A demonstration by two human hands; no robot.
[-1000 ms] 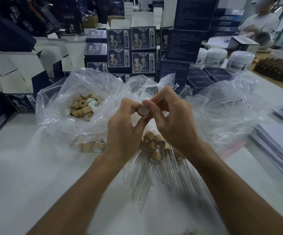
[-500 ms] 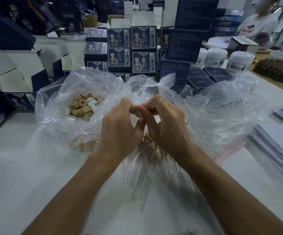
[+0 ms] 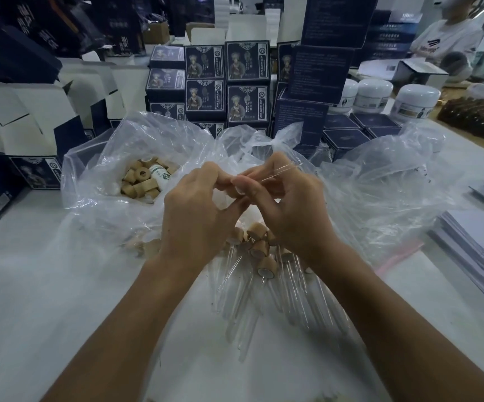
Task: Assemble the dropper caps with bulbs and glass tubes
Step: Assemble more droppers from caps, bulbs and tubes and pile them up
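While pinched, glass tube [image 3: 281, 173] – right hand [image 3: 287, 210]

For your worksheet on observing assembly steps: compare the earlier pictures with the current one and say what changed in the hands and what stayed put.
The left hand and right hand closed together, hiding the cap whose white end showed earlier. The glass tube in the right hand has tilted flatter, with less of it showing beyond the fingers. The finished droppers and the bag of caps stayed put.
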